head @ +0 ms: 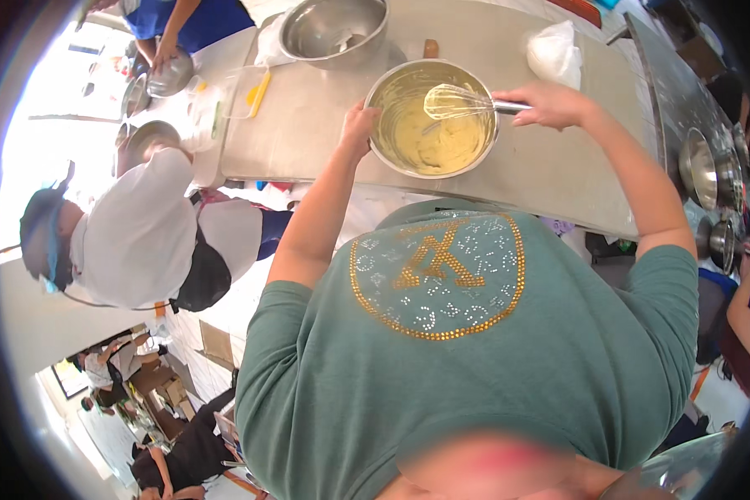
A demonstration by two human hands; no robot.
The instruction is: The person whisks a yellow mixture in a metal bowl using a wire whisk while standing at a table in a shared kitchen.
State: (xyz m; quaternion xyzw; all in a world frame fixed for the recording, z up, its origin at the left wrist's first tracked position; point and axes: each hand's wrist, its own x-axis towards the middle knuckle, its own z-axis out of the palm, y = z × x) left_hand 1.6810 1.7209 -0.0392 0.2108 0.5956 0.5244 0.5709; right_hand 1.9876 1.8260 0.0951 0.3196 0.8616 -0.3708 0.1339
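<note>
A steel mixing bowl [492, 134] stands near the front edge of the table, smeared inside with a thick pale yellow batter [440, 147]. My left hand [357, 129] grips the bowl's left rim, its thumb over the edge. In my right hand [551, 107] is the metal handle of a balloon whisk [459, 102]. The whisk lies level above the right side of the bowl, its wires coated with batter and pointing left. Whether the wires touch the batter below is hard to tell.
On the metal table [300, 137], a larger steel bowl [334, 31] stands behind left and a white plastic bag [553, 53] behind right. A clear plastic container [244, 94] sits left. A co-worker in white [137, 231] stands at the left; more bowls [699, 169] line the right-hand table.
</note>
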